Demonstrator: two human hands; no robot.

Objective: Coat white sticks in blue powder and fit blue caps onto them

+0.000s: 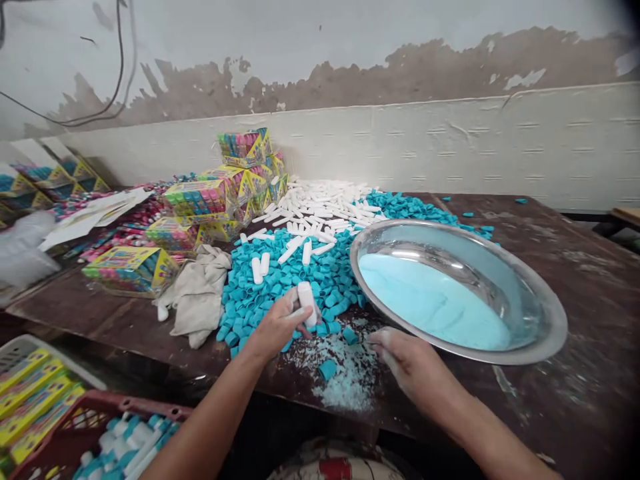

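My left hand [287, 317] is closed around a white plastic tube [307, 304], held over the near edge of a heap of blue caps [295, 267]. To its right, my right hand [400, 357] hovers by the rim of a steel basin [543, 320] with light blue powder [433, 300] in it. Its fingers are pressed together; whether anything small is between them is hidden. Spilled powder [345, 383] lies on the table between my hands, with a loose blue cap [327, 369] on it. White tubes [320, 200] are piled behind the caps.
A crumpled cloth [197, 293] lies left of the caps. Yellow display boxes [131, 269] stand behind it, among colourful pens. At the lower left, a red crate [100, 407] holds white and blue tubes, beside a white basket [23, 347] of yellow packs. A wall closes the table's back.
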